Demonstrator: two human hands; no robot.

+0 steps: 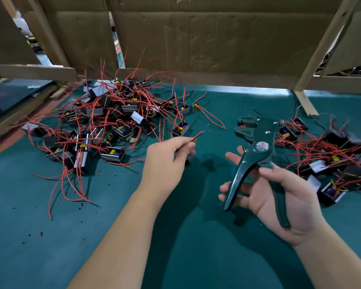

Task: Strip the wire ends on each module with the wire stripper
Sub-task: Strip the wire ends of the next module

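1. The left hand (167,161) is hovering over the middle of the green surface (196,247). Its thumb and forefinger are pinching a red wire (197,137) that is pointing up toward the far edge.
2. The tip of that wire is showing blurred, so I cannot tell whether it is bare.
3. The right hand (283,199) is lying palm up nearer the right edge and is holding the wire stripper (256,147). The thumb is pressing down on the tool just below its pivot, and one handle is running across the palm. The fingers are reaching out fairly straight behind the other handle.
4. The stripper's handles are standing spread and its jaws are gaping. The head is pointing at the far edge, to the right of the wire tip and apart from it.
5. A large pile of modules (104,122), black blocks tangled in red leads, is sitting toward the far left corner of the surface.
6. A smaller pile of modules (331,159) is lying along the right edge, just beyond the right hand.
7. Small dark and red insulation bits (81,205) are lying scattered near the left edge, in front of the large pile.
8. A cardboard wall (196,38) braced by a wooden post (319,59) is standing along the far edge.
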